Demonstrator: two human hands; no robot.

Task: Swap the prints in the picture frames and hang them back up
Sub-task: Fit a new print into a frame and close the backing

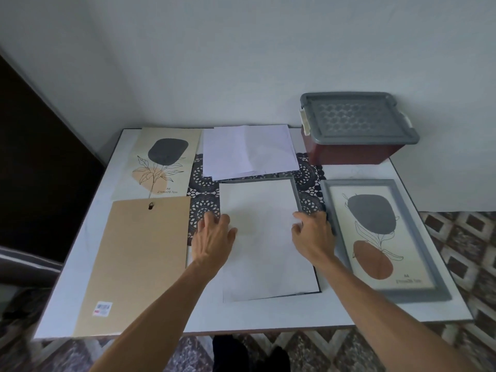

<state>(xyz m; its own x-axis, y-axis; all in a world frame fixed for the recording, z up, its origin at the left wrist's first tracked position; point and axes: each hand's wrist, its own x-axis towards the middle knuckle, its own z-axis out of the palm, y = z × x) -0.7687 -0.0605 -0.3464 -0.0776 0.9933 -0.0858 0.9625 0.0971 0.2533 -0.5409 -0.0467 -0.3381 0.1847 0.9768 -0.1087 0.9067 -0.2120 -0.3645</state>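
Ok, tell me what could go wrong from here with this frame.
The white sheet lies skewed on the grey frame and seems to overhang its near edge. Closing it up this way could crease the sheet. The backing board reaches the near edge of the table, so a stray nudge might knock it off.

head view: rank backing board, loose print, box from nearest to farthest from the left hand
1. backing board, just left of the left hand
2. loose print, far left corner
3. box, far right corner
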